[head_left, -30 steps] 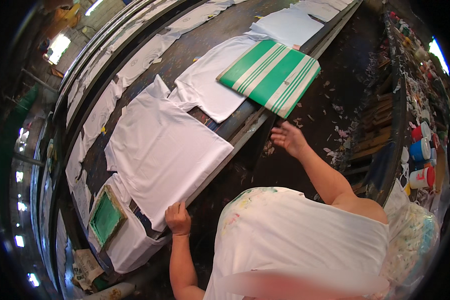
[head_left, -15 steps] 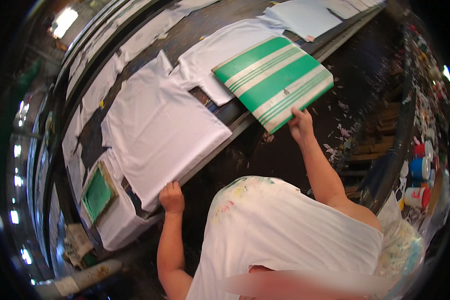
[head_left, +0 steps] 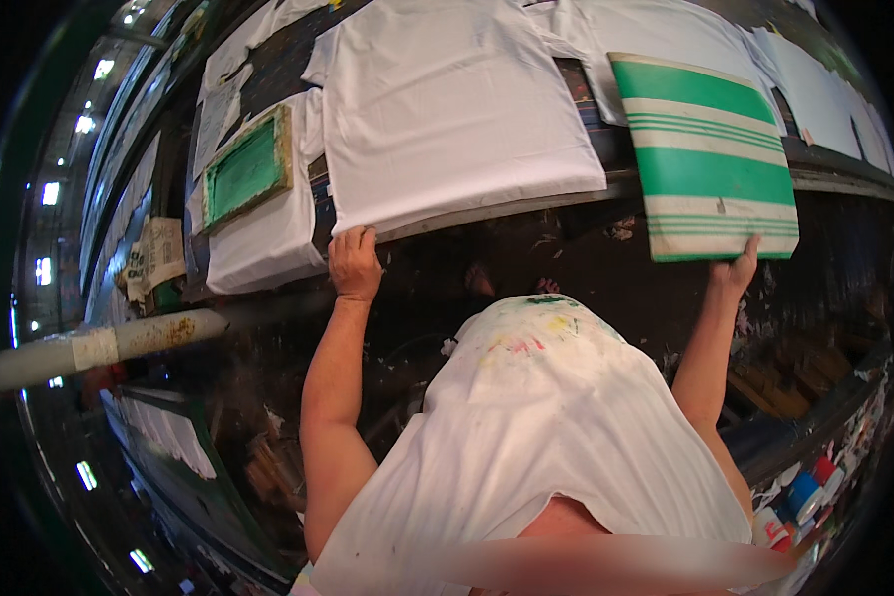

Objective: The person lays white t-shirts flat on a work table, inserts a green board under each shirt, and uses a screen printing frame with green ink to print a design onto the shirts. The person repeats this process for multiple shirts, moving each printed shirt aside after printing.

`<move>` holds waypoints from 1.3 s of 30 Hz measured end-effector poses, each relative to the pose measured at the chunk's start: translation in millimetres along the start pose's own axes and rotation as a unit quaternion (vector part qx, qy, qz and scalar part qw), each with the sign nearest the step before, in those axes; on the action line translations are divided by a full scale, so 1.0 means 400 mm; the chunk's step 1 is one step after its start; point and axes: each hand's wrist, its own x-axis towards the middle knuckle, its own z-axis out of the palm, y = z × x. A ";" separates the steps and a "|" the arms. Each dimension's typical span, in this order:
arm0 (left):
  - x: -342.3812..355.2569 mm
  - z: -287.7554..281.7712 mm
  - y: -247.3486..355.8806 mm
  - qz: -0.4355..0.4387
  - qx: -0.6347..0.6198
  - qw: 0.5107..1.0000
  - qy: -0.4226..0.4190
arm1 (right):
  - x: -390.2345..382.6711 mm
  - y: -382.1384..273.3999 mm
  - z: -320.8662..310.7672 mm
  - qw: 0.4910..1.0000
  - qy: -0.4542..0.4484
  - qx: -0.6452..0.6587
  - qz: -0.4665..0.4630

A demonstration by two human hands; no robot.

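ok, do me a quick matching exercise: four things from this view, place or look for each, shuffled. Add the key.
Things
1. left hand
2. right hand
3. framed screen
4. pipe

Place or look
A. at the near edge of the striped board
B. pale, with rust toward one end
C. at the near left corner of the big white shirt
D. lying on another shirt

Pairs: 1-C, 2-A, 3-D, 4-B

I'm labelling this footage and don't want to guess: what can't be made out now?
In the head view:
Right hand: most fingers hidden by the striped board.
Left hand: its back hides the palm, so any grip is unclear.
Large white shirt: upper part cut off by the top edge.
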 end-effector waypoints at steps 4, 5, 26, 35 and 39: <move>-0.046 -0.015 -0.070 0.017 0.026 1.000 -0.001 | -0.096 0.008 -0.144 0.991 -0.054 0.078 0.093; -0.051 -0.017 -0.088 0.033 0.032 0.999 -0.004 | -0.111 0.009 -0.174 0.969 -0.186 0.115 0.115; -0.004 -0.001 -0.216 0.022 -0.167 0.986 -0.010 | -0.800 0.261 0.014 0.973 -0.126 0.026 0.193; 0.190 -0.060 -0.245 -0.162 -0.440 0.874 -0.126 | -0.943 0.288 -0.008 0.917 -0.135 0.077 0.367; 0.255 -0.075 -0.233 -0.068 -0.284 0.954 -0.065 | -0.962 0.264 0.016 0.900 -0.139 0.032 0.412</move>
